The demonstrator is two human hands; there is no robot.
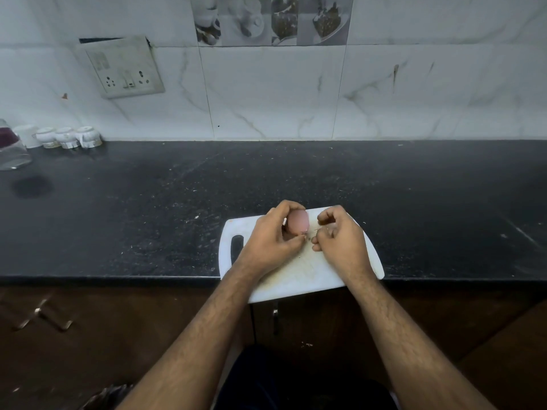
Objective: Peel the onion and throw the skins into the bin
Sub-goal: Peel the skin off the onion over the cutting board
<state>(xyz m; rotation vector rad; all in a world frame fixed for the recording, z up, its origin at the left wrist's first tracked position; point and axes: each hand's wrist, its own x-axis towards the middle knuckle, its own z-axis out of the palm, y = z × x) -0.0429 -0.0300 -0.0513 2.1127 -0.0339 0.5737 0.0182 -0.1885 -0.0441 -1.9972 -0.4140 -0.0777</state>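
A person stands at a dark stone surface (296, 179) with a white cutting board (299, 279) lying at its near edge, one corner of the board hanging over the front. The board is my landmark.

Over the far half of the board, the left hand (270, 238) holds a small pale pink onion (298, 221). Its grip is closed around the onion, fingers curled over the top and far side, thumb coming in from below near the root end. The onion looks smooth and mostly bare, held just above the board or barely touching it; I cannot tell which.

The right hand (340, 236) is just beside the onion, on its right, also over the board. Its fingers are curled in, and the thumb and forefinger tips sit close together near the onion's lower end. Something thin may be pinched there, but it is too small and blurred to say.

Far to the left of the board, against the tiled wall, stands a row of small white cups (68, 137) turned on their sides, with a clear glass jar (11, 149) beyond them. Above those, a switch plate (124, 69) is set into the wall.
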